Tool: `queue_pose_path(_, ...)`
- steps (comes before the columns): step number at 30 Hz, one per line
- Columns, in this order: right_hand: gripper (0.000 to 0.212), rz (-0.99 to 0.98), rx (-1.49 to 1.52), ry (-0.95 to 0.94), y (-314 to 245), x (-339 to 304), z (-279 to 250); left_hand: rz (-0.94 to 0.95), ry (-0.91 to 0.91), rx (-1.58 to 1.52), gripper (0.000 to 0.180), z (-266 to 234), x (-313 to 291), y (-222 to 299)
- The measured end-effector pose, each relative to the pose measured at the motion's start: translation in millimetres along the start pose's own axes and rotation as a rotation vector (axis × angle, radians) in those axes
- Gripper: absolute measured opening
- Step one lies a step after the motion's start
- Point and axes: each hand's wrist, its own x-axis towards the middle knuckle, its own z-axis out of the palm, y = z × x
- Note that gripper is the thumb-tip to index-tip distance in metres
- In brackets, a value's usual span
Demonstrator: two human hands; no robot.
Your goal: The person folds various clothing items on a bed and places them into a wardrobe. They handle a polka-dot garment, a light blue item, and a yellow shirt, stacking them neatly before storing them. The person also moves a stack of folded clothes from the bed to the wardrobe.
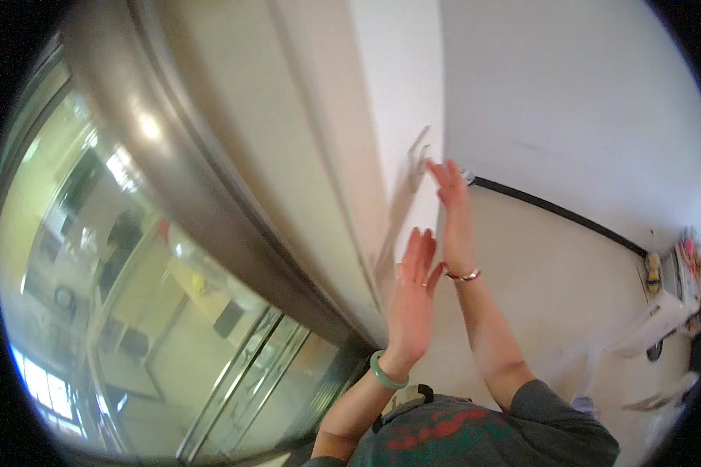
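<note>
My left hand (414,303) is raised before me, its fingers stretched out and holding nothing. A green bangle (387,371) circles that wrist. Farther out, my right hand (456,210) reaches up with its fingers extended, also with nothing visible in it. It wears a thin bracelet (463,275). The right fingertips come close to a small pale fitting (419,156) on the white wall (401,86); whether they touch it I cannot tell. The fitting is blurred, so its kind is unclear.
To my left stands a glass panel (156,311) with a broad metal frame (187,163) and long bar handles (237,381). A grey wall (568,86) with a black skirting strip (561,212) rises ahead. At the right, a white cabinet (666,311) carries assorted items.
</note>
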Motion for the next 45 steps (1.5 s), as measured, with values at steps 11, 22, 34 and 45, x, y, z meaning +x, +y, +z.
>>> queue_pose_path(11,0.07,0.59,1.103,-0.409,-89.7,-173.3,51.5,0.341,0.233,-0.099,0.063,-54.6,-154.7,78.2)
queue_pose_path(22,0.067,1.312,1.39,-0.92,-183.3,-351.4,186.6,0.653,0.735,-0.244,0.054,-95.3,-415.8,164.9)
queue_pose_path(34,0.065,1.654,1.265,-1.439,-309.0,-574.1,319.8,0.975,1.125,-0.258,0.044,-106.4,-658.1,251.8)
queue_pose_path(45,0.059,1.791,1.158,-1.399,-332.4,-656.1,440.5,0.956,1.224,-0.227,0.039,-193.9,-731.0,331.2)
